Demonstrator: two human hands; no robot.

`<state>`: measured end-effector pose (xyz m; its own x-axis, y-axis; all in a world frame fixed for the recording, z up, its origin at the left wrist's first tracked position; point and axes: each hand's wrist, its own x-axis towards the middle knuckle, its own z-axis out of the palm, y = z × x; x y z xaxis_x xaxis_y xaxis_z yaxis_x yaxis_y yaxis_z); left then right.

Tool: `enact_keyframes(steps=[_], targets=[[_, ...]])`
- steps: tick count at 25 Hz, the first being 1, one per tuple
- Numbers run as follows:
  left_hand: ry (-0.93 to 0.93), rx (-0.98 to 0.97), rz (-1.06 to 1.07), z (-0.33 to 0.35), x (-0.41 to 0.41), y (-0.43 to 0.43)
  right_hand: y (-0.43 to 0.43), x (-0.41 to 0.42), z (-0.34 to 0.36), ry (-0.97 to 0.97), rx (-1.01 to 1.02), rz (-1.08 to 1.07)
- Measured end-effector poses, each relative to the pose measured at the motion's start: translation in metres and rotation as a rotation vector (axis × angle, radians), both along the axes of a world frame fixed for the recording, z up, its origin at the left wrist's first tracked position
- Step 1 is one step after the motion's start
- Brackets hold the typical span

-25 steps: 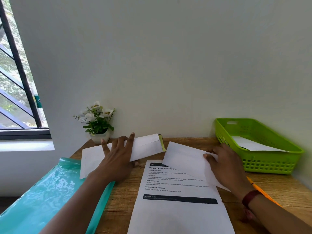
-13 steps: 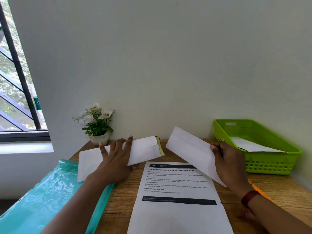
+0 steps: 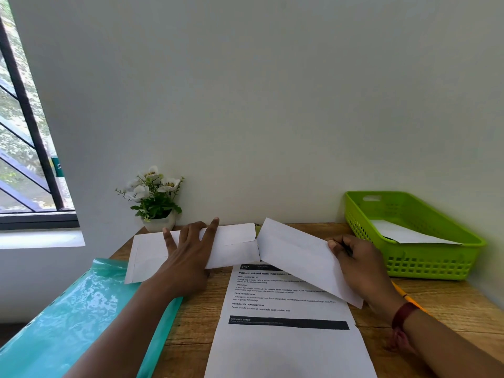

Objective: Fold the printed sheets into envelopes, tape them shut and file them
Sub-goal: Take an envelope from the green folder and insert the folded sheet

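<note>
Wooden desk (image 3: 450, 304): flowerpot (image 3: 159, 222), green basket (image 3: 425, 266) flank the envelopes (image 3: 234, 249).

**Crowded wooden desk, open air above**

Papers cover the wooden desk (image 3: 450, 301): a printed sheet (image 3: 286, 336) at centre, envelopes (image 3: 234, 249) behind it. A potted flower (image 3: 155, 200) blocks the back left, a green basket (image 3: 409, 266) the right, a teal folder (image 3: 76, 323) the left edge.

Printed sheet (image 3: 286, 342): "3797", "Portion mixed nuts into small…"
</note>
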<state>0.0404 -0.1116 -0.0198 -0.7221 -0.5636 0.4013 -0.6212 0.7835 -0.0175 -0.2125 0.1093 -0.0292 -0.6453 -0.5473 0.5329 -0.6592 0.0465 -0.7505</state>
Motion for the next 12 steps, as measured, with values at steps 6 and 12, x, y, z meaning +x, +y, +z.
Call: enact_keyframes(steps=[6, 12], targets=[[-0.012, 0.023, -0.015, 0.0036, -0.0007, 0.0078, -0.002, -0.0034, -0.0007, -0.016, 0.07, 0.066], [-0.054, 0.05, 0.013, 0.0059, 0.0009, 0.0112, -0.0016, -0.0076, -0.0003, -0.037, 0.094, 0.096]])
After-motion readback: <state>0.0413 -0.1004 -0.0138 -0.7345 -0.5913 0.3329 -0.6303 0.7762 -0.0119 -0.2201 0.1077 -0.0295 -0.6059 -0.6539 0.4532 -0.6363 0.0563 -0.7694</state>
